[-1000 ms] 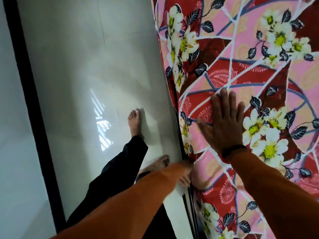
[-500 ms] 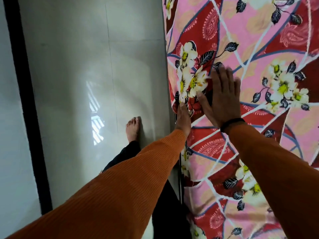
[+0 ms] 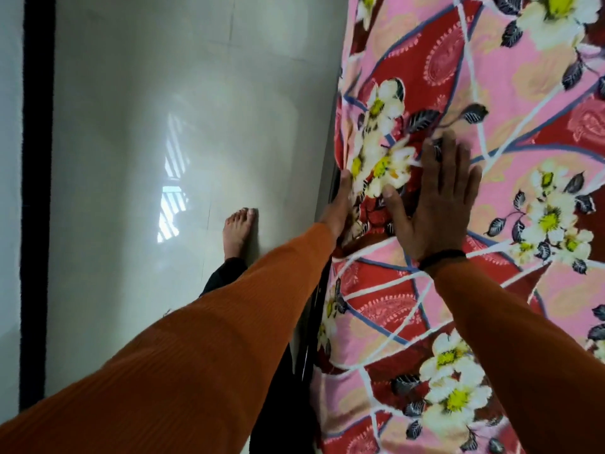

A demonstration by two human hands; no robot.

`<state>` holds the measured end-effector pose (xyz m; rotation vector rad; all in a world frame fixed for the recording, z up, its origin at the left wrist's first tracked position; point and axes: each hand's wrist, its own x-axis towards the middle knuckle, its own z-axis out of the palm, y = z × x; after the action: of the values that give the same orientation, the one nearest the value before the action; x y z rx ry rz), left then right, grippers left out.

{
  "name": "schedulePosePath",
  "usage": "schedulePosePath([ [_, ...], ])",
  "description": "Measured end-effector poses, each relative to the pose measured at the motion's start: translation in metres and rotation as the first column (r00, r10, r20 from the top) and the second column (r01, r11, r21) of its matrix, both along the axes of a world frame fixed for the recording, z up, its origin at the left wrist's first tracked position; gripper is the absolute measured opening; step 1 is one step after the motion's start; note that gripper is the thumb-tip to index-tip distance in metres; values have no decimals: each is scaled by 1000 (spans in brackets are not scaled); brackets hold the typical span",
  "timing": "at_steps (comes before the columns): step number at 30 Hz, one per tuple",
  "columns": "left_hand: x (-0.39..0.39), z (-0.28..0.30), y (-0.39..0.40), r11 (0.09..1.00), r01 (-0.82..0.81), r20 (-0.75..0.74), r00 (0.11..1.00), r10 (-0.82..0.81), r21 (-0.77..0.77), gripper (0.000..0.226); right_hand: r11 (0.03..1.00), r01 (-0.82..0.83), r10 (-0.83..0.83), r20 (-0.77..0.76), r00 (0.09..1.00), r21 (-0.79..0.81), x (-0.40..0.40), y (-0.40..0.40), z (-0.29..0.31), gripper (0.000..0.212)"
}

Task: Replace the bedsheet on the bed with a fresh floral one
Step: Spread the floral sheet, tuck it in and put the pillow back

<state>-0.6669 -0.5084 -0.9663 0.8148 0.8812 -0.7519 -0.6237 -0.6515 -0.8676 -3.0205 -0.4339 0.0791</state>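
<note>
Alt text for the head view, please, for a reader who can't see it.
Seen from above, a person's right hand presses flat on a pink and red floral bedsheet near the bed's edge, while the left hand reaches down along the sheet's side. One bare foot stands on the glossy tiled floor beside the bed.

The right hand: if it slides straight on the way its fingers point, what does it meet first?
Only more of the floral bedsheet. The right hand lies flat on it, fingers pointing up the picture; nothing else shows there, so the way looks free.
</note>
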Motion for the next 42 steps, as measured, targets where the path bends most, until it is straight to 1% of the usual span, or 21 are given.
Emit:
schedulePosePath([
  [4,5,4,10,1000,13,-72,997,-13,-5,85,999,-11,10,-21,1000,-37,2,3,-3,89],
  [6,10,-2,9,994,110,-144,984,-105,28,105,998,-8,5,-46,999,-55,3,5,-1,91],
  [8,26,6,11,938,326,-181,936,-302,119,118,999,-25,21,-93,995,-43,4,2,8,92],
  [9,38,26,15,851,478,-195,875,-442,217,100,999,-39,35,-120,992,-24,7,-1,13,93],
  [11,51,62,30,560,715,-208,676,-707,419,53,998,-63,61,-191,980,-4,12,-5,21,93],
  [12,55,75,38,410,721,-231,610,-758,558,43,998,-69,69,-212,975,7,17,-6,26,91],
  [13,59,80,45,321,648,-243,626,-741,691,38,998,-67,70,-220,973,20,22,-7,32,89],
  [14,65,84,47,312,513,-189,708,-681,800,37,998,-60,66,-217,974,31,29,-6,38,87],
  [15,72,88,48,367,389,-100,789,-607,845,36,997,-57,66,-207,976,49,36,-4,41,86],
  [17,95,91,43,587,239,48,901,-430,773,39,995,-50,63,-172,983,83,57,4,42,86],
  [19,115,85,30,733,209,55,946,-318,647,49,993,-70,84,-147,986,94,83,12,38,85],
  [22,123,70,13,817,198,81,955,-286,542,54,995,-90,95,-113,989,48,127,21,25,83],
  [24,128,62,12,918,64,97,989,-110,391,61,994,-106,108,-105,989,29,154,25,17,83],
  [26,140,55,12,970,-54,67,997,39,235,70,989,-145,145,-84,986,14,178,29,14,83],
  [28,153,40,18,973,-21,-23,999,27,231,81,990,-141,141,-81,987,4,198,35,14,83],
  [30,156,29,27,976,99,-100,992,-81,193,105,996,-90,89,-101,991,-8,214,43,10,83],
  [33,151,-13,23,990,92,-110,991,-80,111,93,998,-31,27,-83,996,-46,222,54,1,84],
  [37,165,-56,23,960,173,-209,970,-128,219,110,995,-11,6,-53,999,-100,219,59,-3,82],
  [39,189,7,43,862,435,-220,896,-386,260,82,996,-12,6,-70,998,-86,220,57,0,82],
  [41,208,66,67,659,666,-178,738,-651,349,58,997,-29,21,-104,994,-76,221,56,1,84],
  [42,213,78,76,539,712,-192,667,-720,450,52,996,-31,21,-125,992,-79,223,57,3,85],
])
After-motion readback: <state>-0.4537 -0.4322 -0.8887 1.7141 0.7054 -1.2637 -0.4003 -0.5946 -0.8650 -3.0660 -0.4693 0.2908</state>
